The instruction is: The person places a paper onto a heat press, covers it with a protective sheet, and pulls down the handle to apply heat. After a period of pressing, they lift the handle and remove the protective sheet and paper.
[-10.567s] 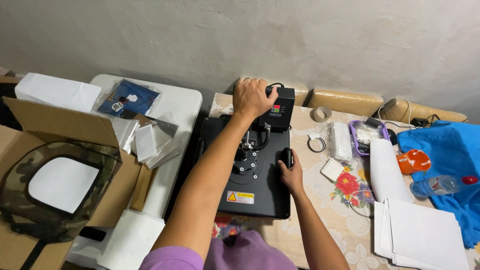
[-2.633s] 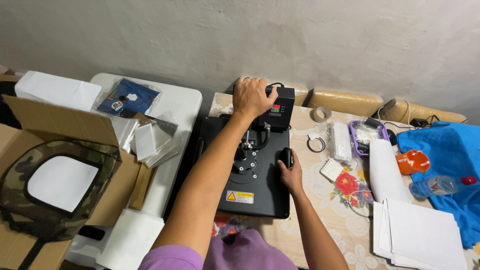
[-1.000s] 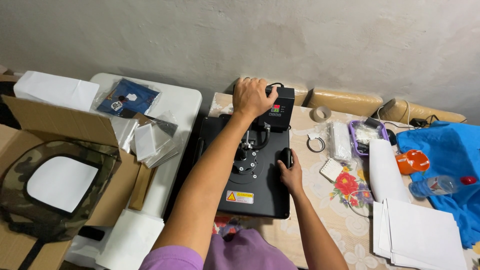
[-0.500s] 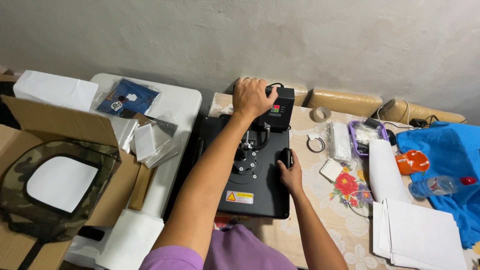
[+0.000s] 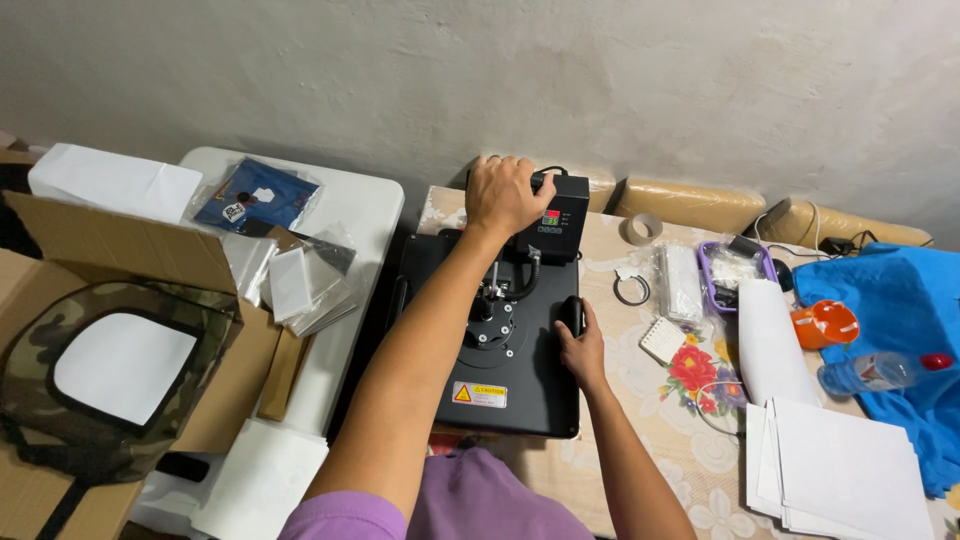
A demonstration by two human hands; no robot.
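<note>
Black heat press [image 5: 500,350] sits shut at the near edge of the flowered tablecloth [image 5: 690,440], its control box [image 5: 560,215] at the back near the wall. Nothing has really changed over the last ten seconds: press, hands and clutter all sit where they were, so this reads as a hold, plate kept down. Only the orange cup [image 5: 825,322] on the blue cloth [image 5: 900,300] seems shifted a touch, probably just head movement.

Left hand [image 5: 505,195] reaches across, palm down, fingers curled over the top of the control box or the handle there; can't tell which it grips. Right hand [image 5: 582,345] is closed around the black knob [image 5: 571,315] at the press's right edge.

Right of the press: tape roll [image 5: 640,228], purple tray [image 5: 735,270], white paper roll [image 5: 768,340], plastic bottle [image 5: 868,372], stack of white sheets [image 5: 850,465]. Left: white table [image 5: 360,200] with bagged blue item [image 5: 255,195], open cardboard box [image 5: 130,260] with camouflage piece [image 5: 115,375].
</note>
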